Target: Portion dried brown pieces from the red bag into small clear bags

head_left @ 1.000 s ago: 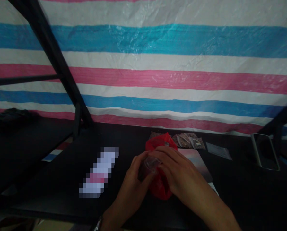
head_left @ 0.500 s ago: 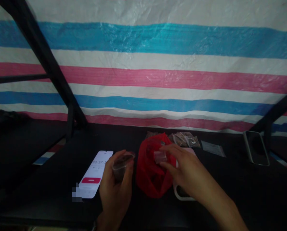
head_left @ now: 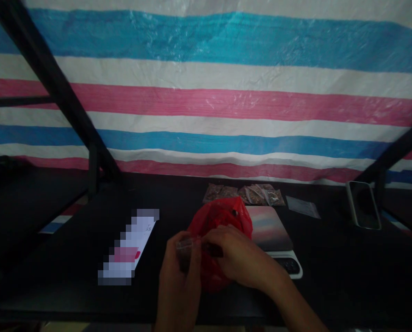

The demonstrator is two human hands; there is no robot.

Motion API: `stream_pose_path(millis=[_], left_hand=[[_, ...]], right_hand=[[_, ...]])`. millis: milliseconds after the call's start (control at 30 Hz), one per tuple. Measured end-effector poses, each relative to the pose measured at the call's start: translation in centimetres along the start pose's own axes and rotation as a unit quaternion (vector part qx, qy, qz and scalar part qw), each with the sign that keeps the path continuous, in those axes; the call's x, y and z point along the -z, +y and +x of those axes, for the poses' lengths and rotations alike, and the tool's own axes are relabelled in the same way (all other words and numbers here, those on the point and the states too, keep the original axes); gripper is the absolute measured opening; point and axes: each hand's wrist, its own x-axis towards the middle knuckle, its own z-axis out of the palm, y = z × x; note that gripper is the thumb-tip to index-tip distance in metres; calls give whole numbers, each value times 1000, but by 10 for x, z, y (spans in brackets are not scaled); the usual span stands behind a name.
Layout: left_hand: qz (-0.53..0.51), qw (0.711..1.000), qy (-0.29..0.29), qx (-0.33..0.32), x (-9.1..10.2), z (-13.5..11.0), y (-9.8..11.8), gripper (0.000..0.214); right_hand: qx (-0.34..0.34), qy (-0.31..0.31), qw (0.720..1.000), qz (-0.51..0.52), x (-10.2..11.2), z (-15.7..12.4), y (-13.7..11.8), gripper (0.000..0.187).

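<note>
My left hand [head_left: 180, 267] is closed around a small clear plastic bag [head_left: 185, 246], its mouth facing up and dark contents showing dimly inside. My right hand [head_left: 226, 251] is pinched, its fingertips meeting the mouth of the small bag. It gripped a small clear plastic cup a moment earlier; the fingers now mostly hide it. Beneath and behind my right hand stands an open red plastic bag [head_left: 208, 214], its contents hard to make out. Right behind that is a kitchen scale [head_left: 270, 228] with a metal top and white body, partly covered by the red bag and my arm.
Several small bags of brown material [head_left: 257, 194] lie along the back of the black table [head_left: 71, 276]. A flat clear bag [head_left: 303, 206] is to their right. One phone [head_left: 364, 205] leans at the far right; a lit phone [head_left: 140, 242] lies left. Striped sheeting [head_left: 226, 106] hangs behind.
My right hand has moved left and down from the red bag's opening to the small bag. My left hand has shifted right towards it. More of the scale shows.
</note>
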Motion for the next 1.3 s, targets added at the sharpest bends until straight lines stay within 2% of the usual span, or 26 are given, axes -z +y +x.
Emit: stream_pose_path(millis=[133,233,333,467,633,733,800,900,1000,1100,1133,1167,1200,1300], left_hand=[[-8,1000,5,23,5,9,11,51],[-5,1000,23,11,7,9,11,44],[-11,1000,12,2,6,6,11,39],[-43,999,6,10,8,3,13,43],[-98,992,17,76,17,13,16,52],[-162,981,12,103,22,20,15,55],[-187,978,23,93,24,22,13,54],[-158,985,56,38,26,22,11,50],[-105,987,116,-35,28,18,13,43],[-51,972,185,-136,32,6,15,34],[-38,964,190,-183,33,1,15,30],[-25,956,172,-235,34,-3,13,27],[-10,949,129,-287,34,-7,10,23],[64,920,-42,-383,31,-11,-6,22]], right_hand=[[9,1,1000,22,7,-1,0,33],[-25,9,1000,1,18,-8,5,29],[-43,9,999,-22,23,-16,5,30],[12,0,1000,-6,13,-14,-8,33],[52,20,998,-7,-5,-3,-19,29],[63,25,998,11,-2,-4,-18,21],[58,21,998,5,3,-8,-17,19],[45,15,998,-46,7,-11,-16,17],[51,21,994,-97,-1,-8,-18,19],[49,31,987,-147,-17,0,-22,23],[45,37,985,-165,-21,2,-23,24],[40,44,982,-180,-25,5,-23,24],[36,52,980,-187,-28,6,-23,23],[27,74,984,-160,-28,7,-21,18]])
